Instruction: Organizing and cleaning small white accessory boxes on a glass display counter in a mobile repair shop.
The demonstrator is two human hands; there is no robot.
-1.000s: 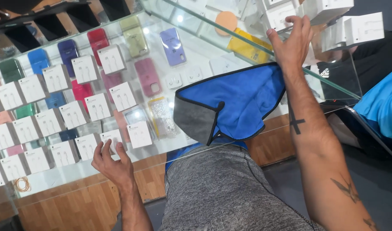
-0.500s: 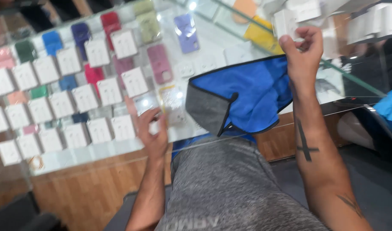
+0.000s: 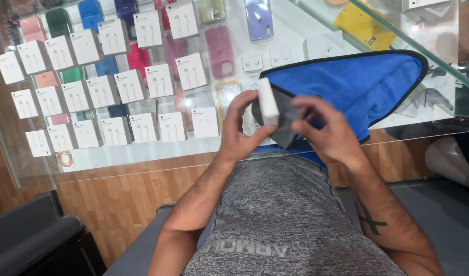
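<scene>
The left hand (image 3: 242, 134) grips a small white rectangular box (image 3: 268, 102) upright above the glass counter (image 3: 142, 153); the right hand (image 3: 329, 130), fingers curled, seemingly touches a grey-edged blue cloth (image 3: 357, 87).

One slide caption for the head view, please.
Both hands, left hand and right hand, hold a small white box above a blue cloth.

Your box (image 3: 268, 102) looks like smooth matt white card; the cloth (image 3: 362, 84) is soft blue fabric, grey underneath. The surface (image 3: 142, 153) is glossy glass over wood-grain panelling (image 3: 117, 204).
</scene>
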